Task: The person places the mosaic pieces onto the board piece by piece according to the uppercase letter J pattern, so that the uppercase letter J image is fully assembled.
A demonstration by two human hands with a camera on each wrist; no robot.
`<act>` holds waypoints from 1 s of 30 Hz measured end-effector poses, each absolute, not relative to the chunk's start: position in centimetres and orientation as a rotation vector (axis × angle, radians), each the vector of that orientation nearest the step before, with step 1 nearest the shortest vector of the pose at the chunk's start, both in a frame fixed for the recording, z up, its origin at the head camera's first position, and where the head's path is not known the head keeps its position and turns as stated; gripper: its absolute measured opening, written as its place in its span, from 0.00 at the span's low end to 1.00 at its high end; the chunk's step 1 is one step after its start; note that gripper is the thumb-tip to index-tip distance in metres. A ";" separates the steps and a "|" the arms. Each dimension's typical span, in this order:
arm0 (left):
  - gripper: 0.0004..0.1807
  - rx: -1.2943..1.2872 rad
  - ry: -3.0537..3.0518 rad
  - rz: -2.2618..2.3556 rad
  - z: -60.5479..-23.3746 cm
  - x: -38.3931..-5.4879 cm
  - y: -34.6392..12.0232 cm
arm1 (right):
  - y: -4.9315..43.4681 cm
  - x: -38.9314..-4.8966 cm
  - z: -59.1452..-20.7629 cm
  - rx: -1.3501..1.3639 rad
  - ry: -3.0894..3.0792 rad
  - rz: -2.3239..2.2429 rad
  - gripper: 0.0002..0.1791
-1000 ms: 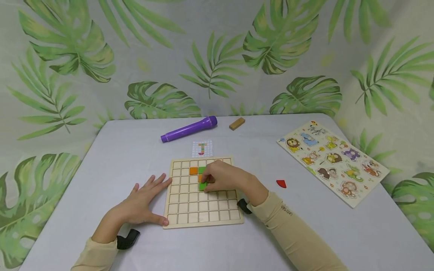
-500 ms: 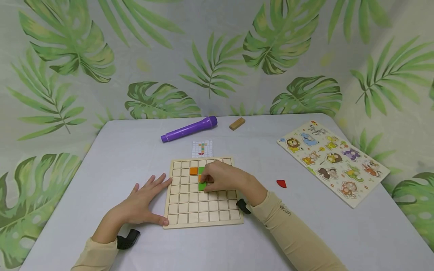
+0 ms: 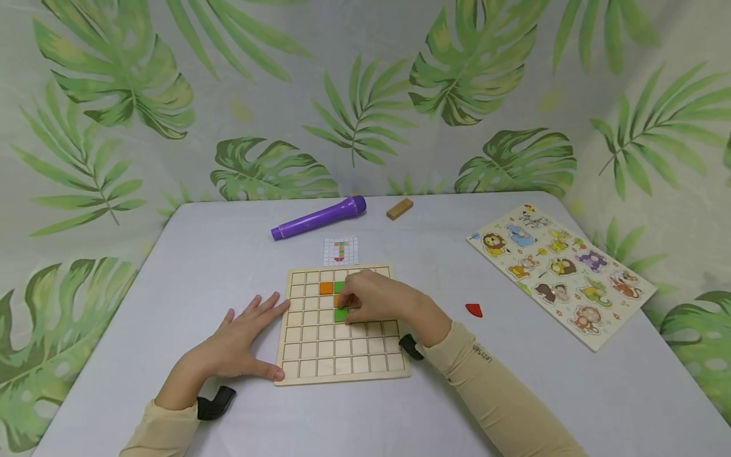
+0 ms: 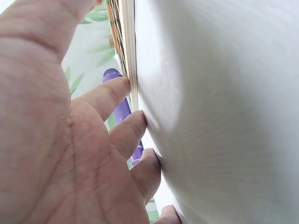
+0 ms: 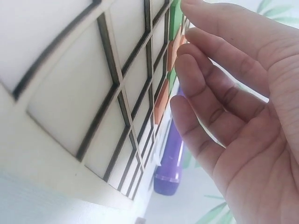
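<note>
A wooden grid board (image 3: 308,351) lies on the table with several square tiles in it. An orange tile (image 3: 326,288) and a green tile (image 3: 339,287) sit side by side in an upper row. Below is another orange tile (image 3: 337,300), partly covered by my right hand (image 3: 374,297). That hand's thumb and curled fingers pinch a lower green tile (image 3: 340,315); its contact is partly hidden. In the right wrist view, a further orange tile (image 5: 161,105) shows beside the fingers. My left hand (image 3: 240,346) is spread, with thumb and index finger touching the board's left edge.
Behind the board lies a small pattern card (image 3: 341,251), then a purple toy microphone (image 3: 318,218) and a wooden block (image 3: 399,209). A red quarter-round piece (image 3: 474,310) lies to the right. An animal puzzle board (image 3: 562,276) occupies the table's right side.
</note>
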State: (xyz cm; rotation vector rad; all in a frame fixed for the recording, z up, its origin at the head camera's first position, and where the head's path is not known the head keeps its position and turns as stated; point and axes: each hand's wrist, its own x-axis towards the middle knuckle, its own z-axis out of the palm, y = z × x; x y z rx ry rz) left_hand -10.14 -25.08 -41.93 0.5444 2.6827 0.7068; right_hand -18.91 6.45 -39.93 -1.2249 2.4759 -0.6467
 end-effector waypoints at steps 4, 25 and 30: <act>0.72 0.543 2.683 0.704 -41.9 -10.1 -25.0 | 6.6 -19.0 -39.9 -1.214 2.479 -0.642 0.11; 0.72 0.545 2.678 0.708 -41.8 -10.1 -25.0 | 11.5 -18.4 -38.5 -0.932 2.528 -0.685 0.12; 0.72 0.554 2.687 0.703 -41.8 -10.1 -25.0 | 14.1 -18.0 -38.4 -0.900 2.558 -0.692 0.16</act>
